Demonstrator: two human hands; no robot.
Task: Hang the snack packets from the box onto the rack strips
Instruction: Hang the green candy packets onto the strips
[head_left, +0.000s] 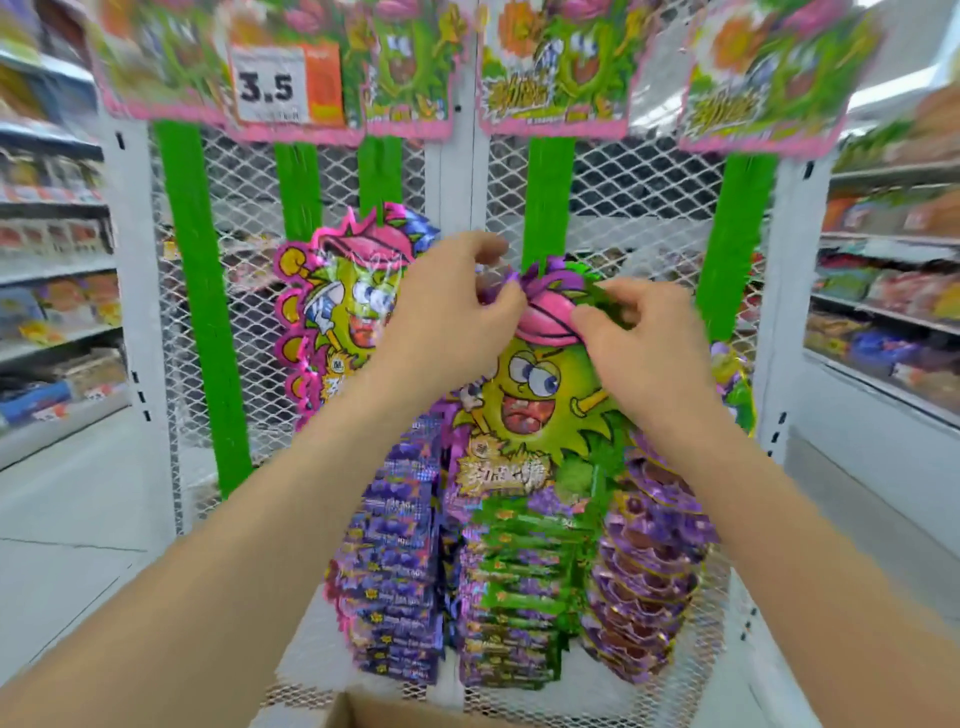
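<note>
A green-and-purple snack packet with a cartoon face and a pink cap hangs in front of the white mesh rack. My left hand pinches its top left corner. My right hand pinches its top right edge, just below a green rack strip. Another packet of the same kind hangs on the strip to the left. Under the held packet hang stacked rows of purple packets and green packets. The cardboard box shows only as a rim at the bottom edge.
More green strips run down the mesh panel. Pink-edged header cards and a 3.5 price tag hang overhead. Store shelves with goods line the left aisle, and further shelves line the right.
</note>
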